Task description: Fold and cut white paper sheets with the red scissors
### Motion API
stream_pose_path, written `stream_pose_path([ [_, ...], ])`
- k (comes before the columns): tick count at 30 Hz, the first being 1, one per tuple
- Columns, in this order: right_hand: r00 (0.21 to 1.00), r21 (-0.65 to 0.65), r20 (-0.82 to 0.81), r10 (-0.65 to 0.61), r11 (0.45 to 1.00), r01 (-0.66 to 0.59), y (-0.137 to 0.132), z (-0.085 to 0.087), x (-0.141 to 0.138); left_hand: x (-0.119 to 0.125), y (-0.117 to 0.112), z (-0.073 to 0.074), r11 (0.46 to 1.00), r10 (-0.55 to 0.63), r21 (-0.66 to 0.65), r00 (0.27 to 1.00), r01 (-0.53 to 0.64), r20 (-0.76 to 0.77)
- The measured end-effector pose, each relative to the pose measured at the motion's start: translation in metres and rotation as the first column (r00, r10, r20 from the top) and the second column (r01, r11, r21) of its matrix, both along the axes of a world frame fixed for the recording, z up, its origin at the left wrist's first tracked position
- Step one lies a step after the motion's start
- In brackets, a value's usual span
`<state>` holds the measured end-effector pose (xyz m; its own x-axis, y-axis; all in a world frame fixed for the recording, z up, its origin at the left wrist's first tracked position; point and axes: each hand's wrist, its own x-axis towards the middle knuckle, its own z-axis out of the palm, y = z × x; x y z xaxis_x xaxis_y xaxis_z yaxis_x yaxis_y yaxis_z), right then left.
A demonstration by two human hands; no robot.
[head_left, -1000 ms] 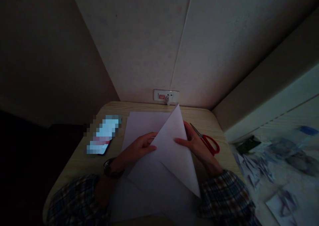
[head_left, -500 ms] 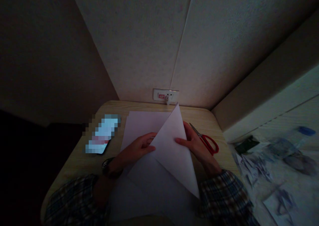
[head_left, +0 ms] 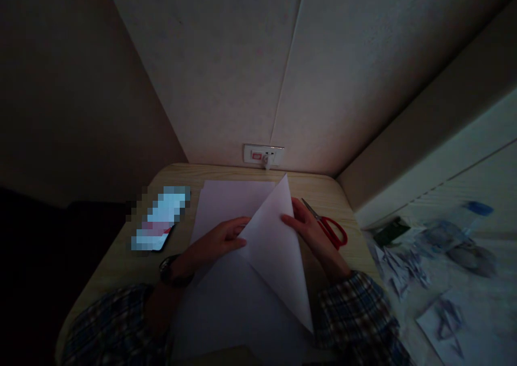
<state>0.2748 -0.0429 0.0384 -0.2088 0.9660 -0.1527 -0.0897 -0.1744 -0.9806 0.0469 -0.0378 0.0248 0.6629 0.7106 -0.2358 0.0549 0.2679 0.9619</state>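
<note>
A sheet of white paper (head_left: 274, 242), folded over on a diagonal, is held tilted above other white sheets (head_left: 230, 196) on the small wooden table (head_left: 311, 178). My left hand (head_left: 222, 239) pinches its left corner, thumb on top and the other fingers behind. On the opposite edge, my right hand (head_left: 307, 226) grips the paper with the thumb in front; its fingers are partly hidden behind the sheet. Red-handled scissors (head_left: 333, 231) lie just right of my right hand, their blades pointing toward the wall.
A phone (head_left: 163, 218) with a lit, blurred-out screen lies on the table's left side. Behind the table, a wall socket (head_left: 264, 155) has a plug in it. To the right, lower down, are crumpled paper scraps (head_left: 398, 274), a dark green box (head_left: 391, 231) and a blue-capped clear bottle (head_left: 456, 226).
The whole view has shifted slightly, so most things appear a little further left. The folded paper's top corner sits slightly lower; both hands keep their hold on it.
</note>
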Motion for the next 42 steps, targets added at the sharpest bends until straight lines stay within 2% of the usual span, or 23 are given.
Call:
stream_pose_path([
  [8, 0.999, 0.039, -0.004, -0.052, 0.998, 0.052, 0.003, -0.006, 0.003, -0.001, -0.001, 0.003, 1.000, -0.010, -0.013, 0.997, 0.009, -0.075],
  [13, 0.998, 0.038, -0.050, -0.036, 0.999, 0.038, 0.004, -0.005, 0.002, -0.003, 0.000, -0.001, 0.998, -0.012, -0.066, 1.000, 0.010, -0.027],
  [19, 0.994, 0.032, -0.111, 0.001, 0.999, 0.003, 0.002, -0.008, 0.001, 0.002, -0.001, 0.006, 0.993, 0.119, 0.007, 0.976, -0.119, -0.181],
  [23, 0.995, 0.016, -0.097, 0.017, 1.000, -0.015, 0.002, -0.008, 0.002, 0.006, -0.004, 0.013, 0.987, 0.138, -0.060, 0.972, -0.152, -0.190],
  [29, 0.998, -0.004, -0.054, -0.013, 1.000, 0.012, 0.003, -0.002, -0.001, 0.006, -0.003, 0.010, 0.993, 0.085, -0.072, 0.984, -0.097, -0.156],
  [33, 0.998, 0.000, -0.020, -0.058, 0.998, 0.058, 0.004, -0.004, 0.000, 0.006, -0.002, 0.006, 0.998, 0.054, -0.037, 0.988, -0.060, -0.145],
  [42, 0.992, 0.029, -0.045, -0.122, 0.992, 0.123, 0.005, -0.009, 0.001, 0.007, -0.003, 0.009, 0.999, 0.040, 0.009, 0.982, -0.039, -0.183],
])
